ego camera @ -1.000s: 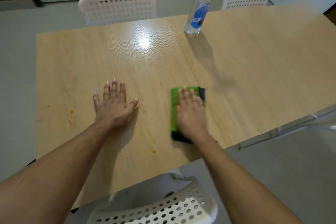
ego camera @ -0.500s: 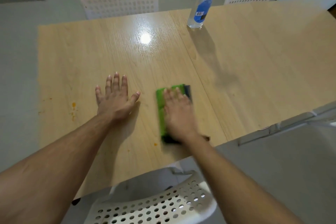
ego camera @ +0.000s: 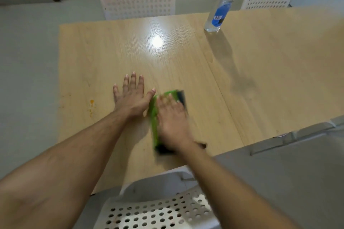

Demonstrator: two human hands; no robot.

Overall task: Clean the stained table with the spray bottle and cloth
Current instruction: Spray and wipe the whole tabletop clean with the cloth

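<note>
Cloth (ego camera: 154, 117), green with a dark edge, is lying flat on the wooden table (ego camera: 260, 72) near its front edge, and the right hand (ego camera: 172, 122) is pressing down on it with straight fingers, palm flat, not clutching it. That hand and the cloth are blurring in the frame. Just beside the cloth, the left hand (ego camera: 131, 98) is resting flat on the bare wood with fingers spread and released, holding nothing; its thumb is reaching right up to the cloth's left edge, so the cloth is sitting hard against it on that side.

Orange stains (ego camera: 91, 106) are showing on the tabletop to the left of the left hand, well apart from the cloth, with the left hand lying between the two. A seam is running across the tabletop just right of the cloth, and a bright light reflection is glaring on the wood beyond the hands.

Standing upright near the far edge, well away from both hands, the spray bottle (ego camera: 222, 8) is clear plastic with a blue label and a blue top cut off by the frame; whether liquid is in it cannot be told.

Two white perforated chairs (ego camera: 137, 3) are sitting at the far side, and a third chair back (ego camera: 160, 212) is sitting below the near edge, between the forearms.
</note>
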